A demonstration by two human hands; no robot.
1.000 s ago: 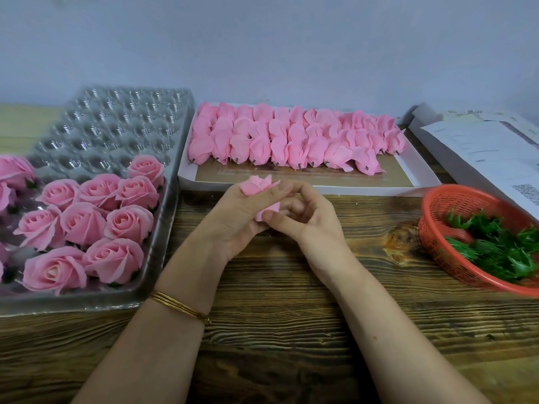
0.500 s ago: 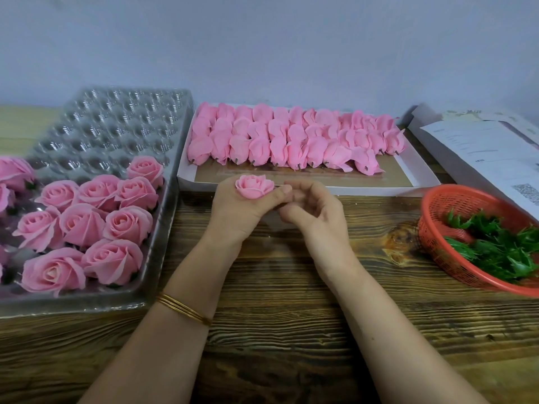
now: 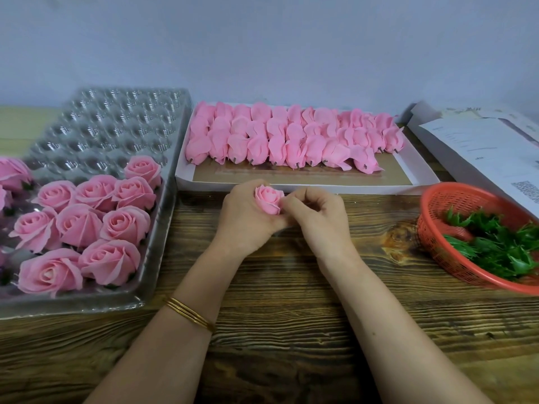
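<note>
One small pink rosebud (image 3: pixel 269 200), petals furled.

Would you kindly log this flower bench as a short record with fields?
In hand: pink rose, held by the left hand; the right hand pinches its edge
Left: clear plastic tray, finished roses in its near cells
Back: white box with rows of pink buds
Right: red basket of green leaves
Surface: wooden table
</note>
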